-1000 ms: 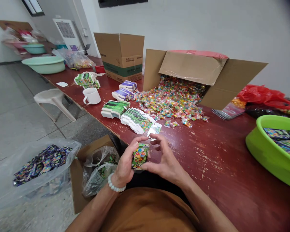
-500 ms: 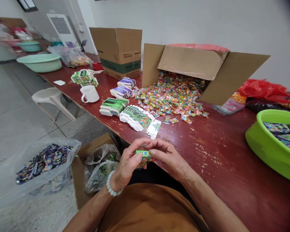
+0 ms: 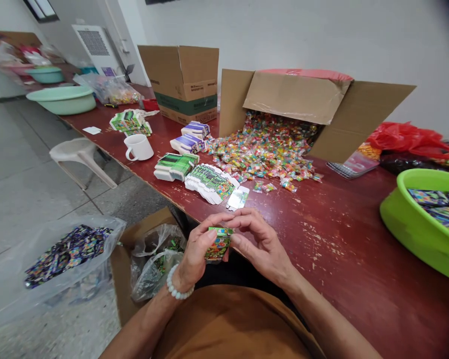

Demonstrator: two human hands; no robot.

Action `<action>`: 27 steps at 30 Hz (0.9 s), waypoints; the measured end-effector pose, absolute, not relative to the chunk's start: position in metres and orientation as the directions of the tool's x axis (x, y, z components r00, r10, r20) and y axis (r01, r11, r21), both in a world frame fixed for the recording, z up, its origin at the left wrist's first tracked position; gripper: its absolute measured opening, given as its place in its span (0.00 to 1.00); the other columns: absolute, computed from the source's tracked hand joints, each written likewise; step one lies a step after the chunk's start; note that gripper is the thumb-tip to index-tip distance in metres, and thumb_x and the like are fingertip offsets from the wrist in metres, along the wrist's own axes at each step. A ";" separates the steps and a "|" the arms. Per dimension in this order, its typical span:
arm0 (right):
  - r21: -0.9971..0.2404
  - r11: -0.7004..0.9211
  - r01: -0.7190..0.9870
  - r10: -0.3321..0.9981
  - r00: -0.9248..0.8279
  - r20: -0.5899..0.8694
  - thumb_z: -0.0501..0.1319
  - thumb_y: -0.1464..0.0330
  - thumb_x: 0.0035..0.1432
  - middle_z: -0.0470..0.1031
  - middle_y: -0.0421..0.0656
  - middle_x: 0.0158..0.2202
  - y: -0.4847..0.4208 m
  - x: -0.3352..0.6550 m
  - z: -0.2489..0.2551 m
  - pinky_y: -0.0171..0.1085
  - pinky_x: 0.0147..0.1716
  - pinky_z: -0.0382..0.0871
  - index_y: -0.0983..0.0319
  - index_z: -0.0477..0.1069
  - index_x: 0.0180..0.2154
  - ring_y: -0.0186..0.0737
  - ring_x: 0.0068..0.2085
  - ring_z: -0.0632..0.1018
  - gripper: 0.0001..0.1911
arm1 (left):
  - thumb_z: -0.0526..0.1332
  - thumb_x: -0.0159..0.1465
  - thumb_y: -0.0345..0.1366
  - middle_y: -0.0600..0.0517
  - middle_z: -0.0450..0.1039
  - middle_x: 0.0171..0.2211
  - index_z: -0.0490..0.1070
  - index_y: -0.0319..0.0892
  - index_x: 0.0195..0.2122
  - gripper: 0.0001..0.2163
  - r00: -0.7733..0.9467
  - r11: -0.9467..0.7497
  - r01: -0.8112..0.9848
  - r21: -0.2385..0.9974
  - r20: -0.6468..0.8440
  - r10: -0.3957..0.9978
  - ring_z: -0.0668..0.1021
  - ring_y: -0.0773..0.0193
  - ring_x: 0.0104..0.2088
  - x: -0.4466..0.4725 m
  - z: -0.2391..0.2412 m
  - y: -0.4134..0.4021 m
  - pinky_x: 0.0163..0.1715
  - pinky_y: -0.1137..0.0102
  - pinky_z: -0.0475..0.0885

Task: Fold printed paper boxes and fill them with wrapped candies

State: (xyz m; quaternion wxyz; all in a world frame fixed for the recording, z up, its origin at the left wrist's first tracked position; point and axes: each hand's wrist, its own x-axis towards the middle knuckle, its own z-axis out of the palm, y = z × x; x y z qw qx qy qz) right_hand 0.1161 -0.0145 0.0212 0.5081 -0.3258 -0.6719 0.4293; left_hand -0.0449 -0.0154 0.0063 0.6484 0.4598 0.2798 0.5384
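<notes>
Between my hands, in front of my body, is a small green printed cardboard box [image 3: 217, 246], its patterned face toward me. My left hand [image 3: 198, 252] grips it from the left, thumb along the front edge. My right hand [image 3: 262, 244] curves over the top right, its thumb touching the box's right edge and its fingers behind. Just beyond lie a loose flat carton [image 3: 238, 198] and a fanned stack of flat green cartons [image 3: 211, 183]. More green cartons [image 3: 175, 166] are bundled to their left.
Wrapped candies [image 3: 269, 149] spill from a tipped cardboard box [image 3: 295, 94]. Purple cartons [image 3: 189, 143], a white mug [image 3: 139, 147] and an upright box [image 3: 187, 94] stand left. A green basin [image 3: 407, 219] holds packets. Lower left are a bag of packets [image 3: 67, 254] and an open carton [image 3: 117, 279].
The small box has turned so that its front face shows more. My right fingers have lifted and spread slightly, and the right thumb has shifted down to the box's side.
</notes>
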 end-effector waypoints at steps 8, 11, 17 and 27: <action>-0.641 0.700 0.315 0.714 -0.331 0.617 0.62 0.74 0.58 0.66 0.47 0.48 -0.013 0.119 0.015 0.41 0.48 0.70 0.57 0.69 0.48 0.41 0.50 0.71 0.16 | 0.58 0.62 0.43 0.48 0.75 0.36 0.73 0.41 0.43 0.14 0.235 0.137 -0.463 0.875 -0.028 0.972 0.73 0.67 0.20 -0.037 0.014 -0.019 0.16 0.72 0.69; -0.581 0.711 0.396 0.703 -0.375 0.604 0.64 0.69 0.57 0.65 0.48 0.50 -0.013 0.118 0.011 0.44 0.49 0.69 0.57 0.65 0.52 0.45 0.52 0.70 0.20 | 0.58 0.63 0.45 0.49 0.75 0.36 0.72 0.41 0.42 0.14 0.210 0.178 -0.489 0.854 -0.083 0.974 0.75 0.66 0.24 -0.036 0.016 -0.017 0.22 0.72 0.71; -0.332 0.685 0.649 0.698 -0.454 0.554 0.75 0.51 0.37 0.64 0.54 0.56 -0.011 0.112 0.015 0.55 0.50 0.63 0.60 0.62 0.54 0.58 0.52 0.66 0.45 | 0.56 0.66 0.44 0.51 0.75 0.37 0.70 0.43 0.45 0.13 0.213 0.223 -0.539 0.812 -0.125 0.969 0.78 0.63 0.32 -0.040 0.013 -0.016 0.30 0.71 0.72; -0.339 0.690 0.639 0.705 -0.488 0.514 0.70 0.66 0.41 0.64 0.54 0.57 -0.013 0.099 0.014 0.54 0.51 0.59 0.61 0.54 0.58 0.56 0.52 0.65 0.44 | 0.56 0.66 0.49 0.48 0.77 0.43 0.72 0.40 0.47 0.18 0.207 0.232 -0.622 0.748 -0.129 0.970 0.76 0.56 0.47 -0.034 0.014 -0.013 0.50 0.64 0.69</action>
